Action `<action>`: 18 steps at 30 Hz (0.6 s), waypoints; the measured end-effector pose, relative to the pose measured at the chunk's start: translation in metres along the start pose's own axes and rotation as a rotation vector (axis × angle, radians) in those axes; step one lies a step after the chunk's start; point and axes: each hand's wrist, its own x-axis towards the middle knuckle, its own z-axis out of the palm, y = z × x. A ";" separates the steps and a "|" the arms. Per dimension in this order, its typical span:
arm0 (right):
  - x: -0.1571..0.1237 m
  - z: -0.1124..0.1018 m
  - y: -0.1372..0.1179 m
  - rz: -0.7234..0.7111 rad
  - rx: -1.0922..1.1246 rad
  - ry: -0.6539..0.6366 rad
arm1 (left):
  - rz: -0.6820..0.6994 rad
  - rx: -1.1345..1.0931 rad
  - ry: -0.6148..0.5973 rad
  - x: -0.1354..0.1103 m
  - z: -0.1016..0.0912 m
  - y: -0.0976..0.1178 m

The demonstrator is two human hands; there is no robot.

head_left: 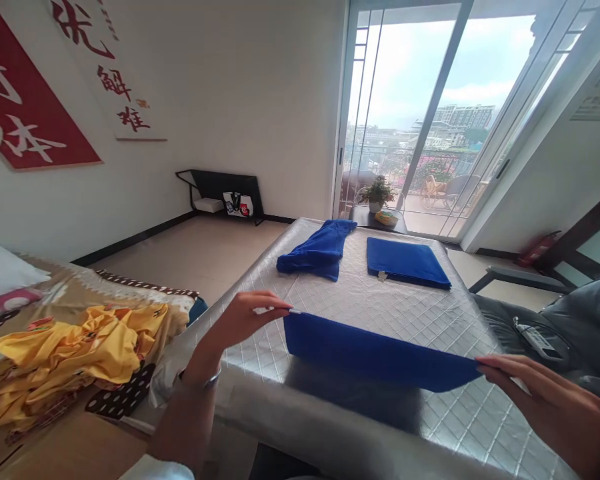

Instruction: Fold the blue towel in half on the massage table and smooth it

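Your hands stand well apart, left hand at 9 o'clock and right hand at 3 o'clock, each pinching one corner of a blue microfiber towel. Its long edge runs taut between them above a quilted silver mat, the left end farther out, the right nearer you. A folded blue towel lies at 12 o'clock.

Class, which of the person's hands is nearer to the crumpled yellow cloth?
Left. The left hand is right of the crumpled yellow cloth, not touching it; the right hand is far to its right.
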 end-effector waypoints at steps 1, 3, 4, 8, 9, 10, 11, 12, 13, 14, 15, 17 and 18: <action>0.017 0.000 0.004 -0.047 -0.002 -0.020 | 0.002 -0.009 -0.016 0.018 -0.002 -0.004; 0.054 0.002 0.013 -0.109 0.003 -0.046 | -0.009 -0.015 -0.013 0.056 -0.004 -0.013; 0.072 0.005 0.018 -0.107 -0.007 -0.049 | -0.022 -0.015 0.006 0.075 -0.004 -0.015; 0.127 0.011 0.031 -0.015 -0.060 -0.009 | -0.071 -0.033 0.130 0.130 -0.002 -0.009; 0.134 0.010 0.030 0.003 -0.063 0.032 | -0.064 -0.035 0.176 0.135 -0.002 -0.004; 0.137 0.007 0.027 0.014 -0.070 0.076 | -0.049 -0.039 0.227 0.137 -0.003 0.001; 0.136 0.003 0.023 0.022 -0.087 0.117 | -0.030 -0.050 0.278 0.134 -0.004 0.006; 0.131 -0.001 0.017 0.024 -0.111 0.147 | -0.016 -0.067 0.323 0.127 -0.005 0.011; 0.122 -0.004 0.011 0.020 -0.136 0.177 | -0.011 -0.084 0.358 0.117 -0.005 0.013; 0.110 -0.005 0.006 0.019 -0.153 0.185 | -0.019 -0.093 0.376 0.103 -0.004 0.013; 0.093 -0.003 0.002 0.012 -0.146 0.172 | -0.040 -0.095 0.375 0.085 0.000 0.011; 0.054 0.012 -0.001 -0.006 -0.057 0.107 | -0.117 -0.096 0.319 0.046 0.015 -0.002; 0.032 0.026 0.000 -0.025 0.023 0.065 | -0.162 -0.116 0.258 0.026 0.026 -0.013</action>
